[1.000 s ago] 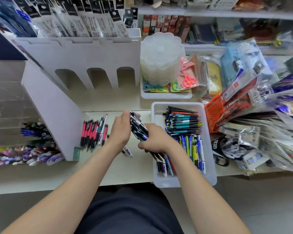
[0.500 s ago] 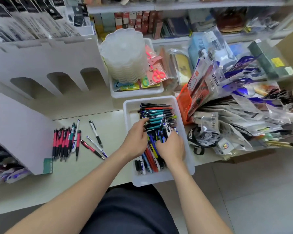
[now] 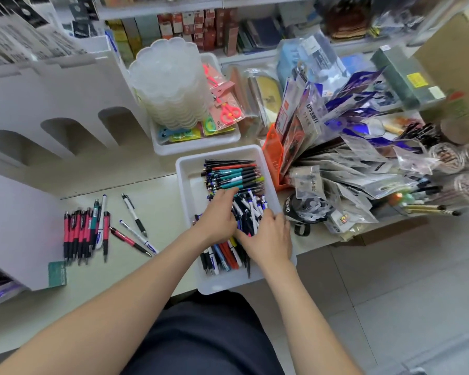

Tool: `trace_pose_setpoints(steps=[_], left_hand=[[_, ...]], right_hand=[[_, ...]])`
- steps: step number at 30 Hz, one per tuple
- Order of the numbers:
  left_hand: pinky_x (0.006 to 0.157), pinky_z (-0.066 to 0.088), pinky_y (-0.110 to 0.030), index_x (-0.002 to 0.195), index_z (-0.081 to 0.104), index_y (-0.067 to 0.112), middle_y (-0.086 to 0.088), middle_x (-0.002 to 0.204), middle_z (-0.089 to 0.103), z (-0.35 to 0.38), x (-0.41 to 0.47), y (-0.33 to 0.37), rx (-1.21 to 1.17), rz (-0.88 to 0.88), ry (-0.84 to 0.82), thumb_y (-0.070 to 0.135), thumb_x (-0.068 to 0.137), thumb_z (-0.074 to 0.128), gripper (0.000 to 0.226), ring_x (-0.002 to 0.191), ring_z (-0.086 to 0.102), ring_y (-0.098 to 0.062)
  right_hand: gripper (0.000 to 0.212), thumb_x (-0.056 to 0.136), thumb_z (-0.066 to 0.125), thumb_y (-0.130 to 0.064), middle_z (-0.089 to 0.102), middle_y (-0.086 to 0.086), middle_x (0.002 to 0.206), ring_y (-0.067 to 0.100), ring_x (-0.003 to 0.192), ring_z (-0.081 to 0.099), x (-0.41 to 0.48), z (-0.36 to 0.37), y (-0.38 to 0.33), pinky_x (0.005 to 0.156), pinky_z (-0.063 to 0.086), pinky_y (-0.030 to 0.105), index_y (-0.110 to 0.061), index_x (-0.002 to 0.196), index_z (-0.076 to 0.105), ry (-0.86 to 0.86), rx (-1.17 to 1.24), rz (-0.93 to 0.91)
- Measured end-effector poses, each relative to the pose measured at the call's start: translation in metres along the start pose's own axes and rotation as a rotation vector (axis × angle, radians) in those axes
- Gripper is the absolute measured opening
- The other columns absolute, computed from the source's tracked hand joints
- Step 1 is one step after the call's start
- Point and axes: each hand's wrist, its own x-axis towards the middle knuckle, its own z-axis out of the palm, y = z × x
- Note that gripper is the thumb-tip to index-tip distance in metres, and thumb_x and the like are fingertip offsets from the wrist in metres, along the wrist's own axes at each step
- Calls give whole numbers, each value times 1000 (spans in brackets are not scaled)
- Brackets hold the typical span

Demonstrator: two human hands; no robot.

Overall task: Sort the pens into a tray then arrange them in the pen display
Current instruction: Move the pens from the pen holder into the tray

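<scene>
A white tray [image 3: 190,185] stands on the table in front of me, full of pens. A neat stack of teal, black and red pens [image 3: 233,173] fills its far end, and mixed pens [image 3: 222,255] lie at its near end. Both my hands are inside the tray, over a bunch of blue and white pens [image 3: 251,209]. My left hand [image 3: 220,215] lies on the bunch's left side with fingers stretched forward. My right hand [image 3: 268,239] rests against its right side. Red pens [image 3: 79,234] and a few loose pens [image 3: 133,215] lie on the table beside the white pen display [image 3: 52,104].
Behind the tray, a second white tray [image 3: 195,147] holds stacked clear containers [image 3: 171,85] and scissors. An orange basket [image 3: 272,155] and a heap of packets [image 3: 363,171] crowd the right side. A black roll [image 3: 295,209] sits by the tray's right wall.
My hands carried the bunch of pens from above the table rightward into the tray and laid it down. My fingers have since spread over the bunch.
</scene>
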Motion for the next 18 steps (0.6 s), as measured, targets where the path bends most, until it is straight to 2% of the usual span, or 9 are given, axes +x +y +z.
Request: trace_pose_setpoints(steps=[3, 6, 9, 13, 16, 18], left_hand=[[112, 44, -42, 168, 22, 16, -11, 155, 34, 4, 8, -2, 72, 12, -25, -7, 92, 53, 85, 135, 47, -33], [121, 38, -46, 167, 26, 13, -12, 158, 37, 7, 13, -3, 134, 55, -47, -3, 92, 55, 82, 146, 40, -35], [127, 27, -36, 165, 30, 8, -13, 166, 36, 6, 13, 4, 106, 114, -86, -6, 94, 55, 77, 156, 31, -29], [122, 33, -31, 154, 50, 12, -8, 155, 48, 10, 11, -3, 67, 132, 84, -1, 101, 48, 55, 147, 44, -24], [116, 40, -34, 145, 58, 18, -3, 140, 51, 20, 5, -12, 91, 160, 175, 16, 105, 56, 40, 134, 50, -23], [111, 43, -41, 143, 57, 26, -2, 136, 49, 28, -2, -14, 150, 199, 144, 31, 103, 62, 41, 128, 47, -25]], right_hand=[[83, 84, 81, -62, 55, 16, 135, 37, 130, 51, 0, -4, 10, 100, 46, 43, -9, 139, 50, -43, 6, -18], [61, 92, 77, -54, 61, 10, 121, 31, 116, 60, 0, -3, 19, 86, 45, 37, -12, 132, 59, 46, 82, -128], [67, 99, 69, -53, 58, 9, 130, 28, 125, 53, 2, 3, 24, 98, 44, 36, -13, 151, 53, 54, 151, -185], [71, 96, 73, -52, 57, 3, 130, 22, 128, 51, 6, 6, 32, 102, 38, 28, -16, 154, 52, 46, 291, -192], [61, 92, 73, -38, 64, -3, 124, 18, 121, 57, 4, 1, 36, 105, 46, 33, -22, 149, 55, 33, 343, -181], [58, 90, 70, -27, 65, -5, 117, 18, 114, 61, 2, -3, 40, 103, 52, 37, -23, 147, 58, 23, 369, -182]])
